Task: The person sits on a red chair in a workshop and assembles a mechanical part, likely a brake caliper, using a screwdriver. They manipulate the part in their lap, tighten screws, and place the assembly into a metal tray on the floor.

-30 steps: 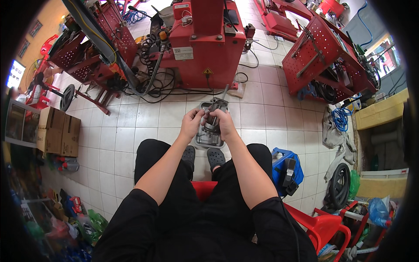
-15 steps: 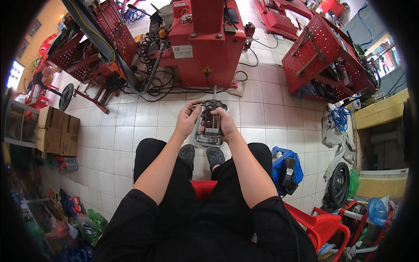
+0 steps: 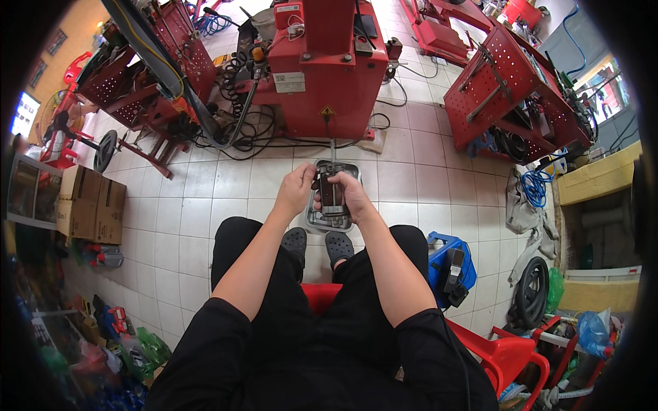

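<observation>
Above the floor, in front of my knees, I hold a greyish metal mechanical part point(image 3: 332, 197) with a dark middle, much like a brake caliper. A thin metal rod point(image 3: 334, 149) sticks out from its far end. My right hand point(image 3: 353, 197) is wrapped round the part's right side, thumb on top, some fingertips showing at its left. My left hand point(image 3: 296, 189) is closed at the far left corner of the part, fingers curled; what they pinch there is too small to make out. Below lies a grey metal tray point(image 3: 358, 179), partly hidden by my hands and the part.
Beyond the tray stands a red machine point(image 3: 325, 89) with black cables point(image 3: 257, 137) on the tiles. Red perforated tool carts point(image 3: 490, 89) flank it. To my right are a blue case point(image 3: 452, 267) and a red chair point(image 3: 504, 349); cardboard boxes point(image 3: 89, 205) stand at left.
My left hand has curled its fingers in and moved slightly down at the part's far corner. The part and rod have shifted a little nearer and left, showing more of the tray.
</observation>
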Tool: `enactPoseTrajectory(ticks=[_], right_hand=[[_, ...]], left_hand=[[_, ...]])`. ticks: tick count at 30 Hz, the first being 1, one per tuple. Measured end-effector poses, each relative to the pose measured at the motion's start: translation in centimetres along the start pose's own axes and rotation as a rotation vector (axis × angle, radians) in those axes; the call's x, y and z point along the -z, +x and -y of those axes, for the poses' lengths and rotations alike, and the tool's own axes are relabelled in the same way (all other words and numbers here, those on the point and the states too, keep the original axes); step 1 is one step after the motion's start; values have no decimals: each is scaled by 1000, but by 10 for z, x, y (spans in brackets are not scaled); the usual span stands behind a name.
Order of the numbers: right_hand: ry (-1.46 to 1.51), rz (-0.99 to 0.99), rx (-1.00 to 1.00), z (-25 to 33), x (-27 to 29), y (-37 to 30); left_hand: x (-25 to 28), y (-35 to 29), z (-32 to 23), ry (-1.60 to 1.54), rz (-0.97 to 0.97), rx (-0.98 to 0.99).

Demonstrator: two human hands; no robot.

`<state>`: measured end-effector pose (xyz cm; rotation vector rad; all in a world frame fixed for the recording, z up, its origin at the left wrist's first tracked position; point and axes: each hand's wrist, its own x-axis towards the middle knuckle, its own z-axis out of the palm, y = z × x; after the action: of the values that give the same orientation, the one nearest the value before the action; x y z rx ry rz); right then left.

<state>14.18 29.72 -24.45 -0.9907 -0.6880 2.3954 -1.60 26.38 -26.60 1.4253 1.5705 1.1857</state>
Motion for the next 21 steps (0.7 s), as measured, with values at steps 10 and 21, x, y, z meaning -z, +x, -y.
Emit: enactPoseTrajectory(ticks=[10, 21], right_hand=[[63, 16, 32, 1, 1, 2], [-15, -6, -12, 4, -1, -2]], left_hand=[[-2, 0, 8, -265, 34, -27], [1, -3, -3, -23, 69, -31]])
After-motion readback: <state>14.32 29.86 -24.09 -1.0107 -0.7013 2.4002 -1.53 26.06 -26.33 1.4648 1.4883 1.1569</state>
